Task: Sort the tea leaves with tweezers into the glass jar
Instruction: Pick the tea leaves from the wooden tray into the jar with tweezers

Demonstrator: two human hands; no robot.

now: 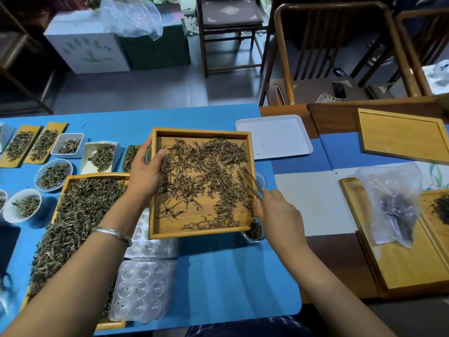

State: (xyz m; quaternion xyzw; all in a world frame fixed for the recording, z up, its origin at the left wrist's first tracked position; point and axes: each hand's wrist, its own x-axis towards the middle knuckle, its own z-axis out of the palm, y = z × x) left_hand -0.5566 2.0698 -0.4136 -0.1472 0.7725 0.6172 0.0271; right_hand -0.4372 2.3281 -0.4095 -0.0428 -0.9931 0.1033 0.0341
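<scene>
A square wooden tray (201, 133) with brown tea leaves (206, 176) scattered over it is lifted above the blue table. My left hand (145, 171) grips its left rim, thumb inside. My right hand (279, 212) pinches tweezers (250, 182) whose tips reach into the leaves near the tray's right side. Just below the tray's near right corner stands the small glass jar (252, 233), holding some dark leaves and partly hidden by the tray.
A large tray of green leaves (80, 215) lies at left, with small bowls and dishes of leaves beyond. Clear plastic mould trays (143, 288) lie near me. A white tray (274, 137) sits behind; wooden trays and a plastic bag (391, 205) are at right.
</scene>
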